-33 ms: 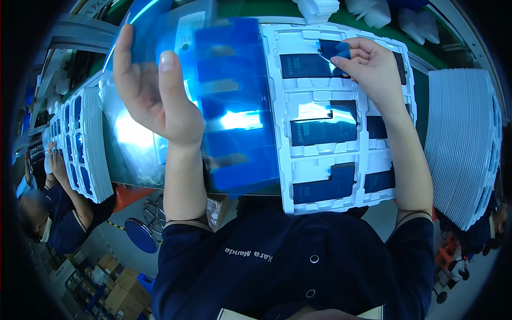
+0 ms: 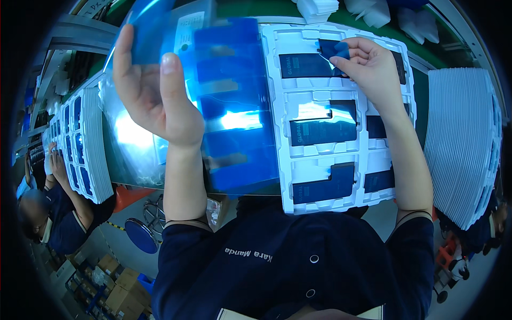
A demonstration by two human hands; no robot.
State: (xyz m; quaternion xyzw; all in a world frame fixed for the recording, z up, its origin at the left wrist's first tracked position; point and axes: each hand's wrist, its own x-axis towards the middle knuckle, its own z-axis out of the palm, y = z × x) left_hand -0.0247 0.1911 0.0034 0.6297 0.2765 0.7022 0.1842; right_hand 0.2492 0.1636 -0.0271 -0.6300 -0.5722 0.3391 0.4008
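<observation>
A white moulded tray (image 2: 361,154) holds several flat, black L-shaped batteries, each in its own recess. My right hand (image 2: 370,69) is over the tray's far row. Its thumb and fingers pinch a small blue film tab (image 2: 342,52) at the upper part of a black battery (image 2: 306,66), which lies in its recess. Left of the tray lie blue film strips (image 2: 234,144) on a clear sheet, with bright glare on them. Raised above the sheet's left side, my left hand (image 2: 154,101) is open, thumb and index finger spread apart. Blurred blue film (image 2: 152,34) shows behind its fingers.
A tall stack of white trays (image 2: 460,138) stands at the right. Clear plastic bags (image 2: 130,144) lie left of the film. Further left, a co-worker's hand (image 2: 58,166) touches another tray stack (image 2: 96,154). White foam pieces (image 2: 317,10) sit at the far edge. A round stool (image 2: 141,234) is below.
</observation>
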